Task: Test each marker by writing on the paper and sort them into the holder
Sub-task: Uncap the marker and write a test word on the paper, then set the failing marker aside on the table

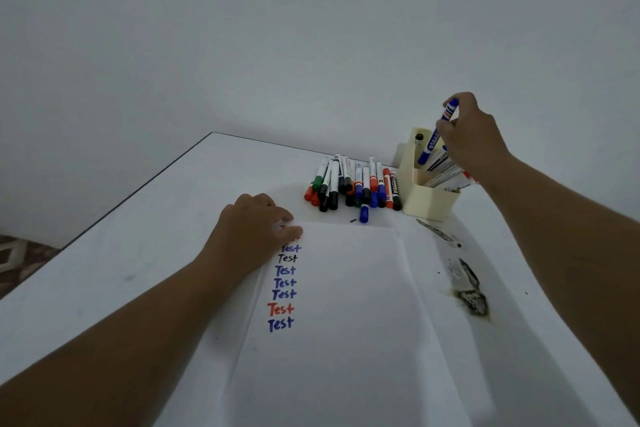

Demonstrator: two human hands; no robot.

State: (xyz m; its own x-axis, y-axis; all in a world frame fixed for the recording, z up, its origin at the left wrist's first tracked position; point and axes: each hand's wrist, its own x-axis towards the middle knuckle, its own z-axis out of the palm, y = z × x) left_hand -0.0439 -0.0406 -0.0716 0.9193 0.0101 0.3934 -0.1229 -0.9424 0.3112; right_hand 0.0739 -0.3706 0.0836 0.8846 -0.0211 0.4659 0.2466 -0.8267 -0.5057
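The paper (346, 288) lay under the flat-fingered left hand (256, 222), while the right hand (467, 135) pinched a blue marker (437, 132) just above the holder (429, 194), apparently half inside, where it risked snagging on leaning markers (446, 173) below.

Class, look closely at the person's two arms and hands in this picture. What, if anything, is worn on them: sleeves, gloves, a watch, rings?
Both forearms are bare as far as the picture shows; no sleeve reaches into view. The left hand and the right hand wear no gloves. No watch, bracelet or strap shows on either wrist, and no ring can be made out on the fingers that show. No markings or bandages are seen.
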